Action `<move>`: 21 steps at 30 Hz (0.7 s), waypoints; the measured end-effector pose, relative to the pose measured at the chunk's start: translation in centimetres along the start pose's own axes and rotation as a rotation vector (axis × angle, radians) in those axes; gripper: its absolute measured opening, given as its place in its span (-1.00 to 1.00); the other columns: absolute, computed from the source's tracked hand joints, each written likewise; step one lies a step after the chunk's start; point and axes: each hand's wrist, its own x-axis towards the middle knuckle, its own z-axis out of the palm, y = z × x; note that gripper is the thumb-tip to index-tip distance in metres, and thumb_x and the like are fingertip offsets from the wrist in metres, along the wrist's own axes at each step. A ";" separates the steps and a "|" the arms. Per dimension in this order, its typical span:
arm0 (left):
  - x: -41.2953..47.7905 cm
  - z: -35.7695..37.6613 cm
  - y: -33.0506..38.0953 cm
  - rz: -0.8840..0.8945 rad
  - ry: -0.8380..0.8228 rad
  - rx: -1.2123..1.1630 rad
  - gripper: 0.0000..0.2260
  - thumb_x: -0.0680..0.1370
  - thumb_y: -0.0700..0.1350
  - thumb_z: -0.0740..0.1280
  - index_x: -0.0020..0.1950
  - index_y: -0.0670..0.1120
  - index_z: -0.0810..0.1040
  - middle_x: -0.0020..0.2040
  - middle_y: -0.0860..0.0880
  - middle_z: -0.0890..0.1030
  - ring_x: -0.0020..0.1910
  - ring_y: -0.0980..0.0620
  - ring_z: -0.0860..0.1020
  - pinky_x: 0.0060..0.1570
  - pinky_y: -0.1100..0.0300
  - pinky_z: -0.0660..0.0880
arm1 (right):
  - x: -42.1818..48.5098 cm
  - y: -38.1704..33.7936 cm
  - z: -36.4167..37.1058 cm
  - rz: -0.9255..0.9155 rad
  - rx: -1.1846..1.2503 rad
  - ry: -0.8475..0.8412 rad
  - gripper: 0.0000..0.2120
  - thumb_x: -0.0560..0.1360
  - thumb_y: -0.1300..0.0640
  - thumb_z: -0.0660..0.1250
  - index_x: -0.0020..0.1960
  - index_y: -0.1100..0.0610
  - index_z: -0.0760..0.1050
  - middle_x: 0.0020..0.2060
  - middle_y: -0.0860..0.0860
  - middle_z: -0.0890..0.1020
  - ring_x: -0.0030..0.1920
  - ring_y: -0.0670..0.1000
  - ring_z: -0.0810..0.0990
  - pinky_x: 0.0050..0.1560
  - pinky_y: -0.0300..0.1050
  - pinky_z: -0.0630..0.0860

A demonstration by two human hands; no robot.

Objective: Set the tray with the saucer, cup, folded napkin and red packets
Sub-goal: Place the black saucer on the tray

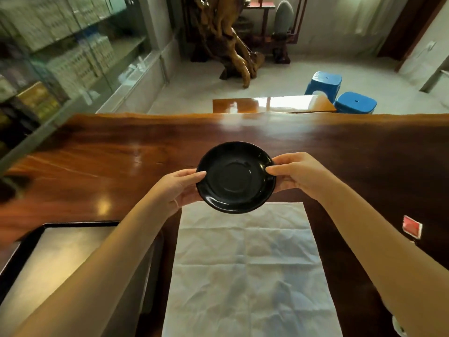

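I've got the black saucer [235,177] pinched by its rim, left hand [178,188] and right hand [295,175], above the surface [97,154]. Next, I reckon: swing it left onto the tray [24,242].

One camera sits on the person's head. It looks forward and down from the near side of the wooden table [97,152]. The table top is close below it. The left hand [177,190] and right hand [298,176] hold the saucer [235,177] above the table, mid-view.
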 end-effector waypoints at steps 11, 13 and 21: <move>-7.5 -21.8 -3.4 -0.025 0.185 -0.170 -0.88 0.48 -0.20 0.38 0.00 -0.15 0.60 -0.27 -0.03 0.69 -0.35 0.08 0.66 -0.39 0.22 0.58 | 1.2 -1.3 22.7 0.021 -0.057 -0.170 -0.88 0.47 0.35 0.32 -0.07 0.21 0.62 -0.30 0.11 0.70 -0.29 0.02 0.69 -0.29 -0.14 0.63; -8.6 -25.2 -4.5 -0.033 0.231 -0.171 -0.88 0.48 -0.20 0.37 0.00 -0.14 0.60 -0.28 -0.01 0.68 -0.36 0.10 0.65 -0.41 0.25 0.57 | 2.0 -0.8 26.6 0.035 -0.073 -0.202 -0.87 0.48 0.33 0.32 -0.05 0.21 0.61 -0.30 0.09 0.70 -0.29 0.00 0.69 -0.28 -0.14 0.63; -9.8 -35.6 -10.1 -0.192 0.406 -0.145 -0.84 0.53 -0.26 0.30 0.08 -0.13 0.57 -0.32 0.01 0.64 -0.34 0.08 0.58 -0.44 0.28 0.56 | 5.3 3.8 40.0 0.191 -0.084 -0.308 -0.83 0.51 0.32 0.29 0.07 0.21 0.57 -0.13 0.16 0.70 -0.16 0.08 0.70 -0.26 -0.14 0.65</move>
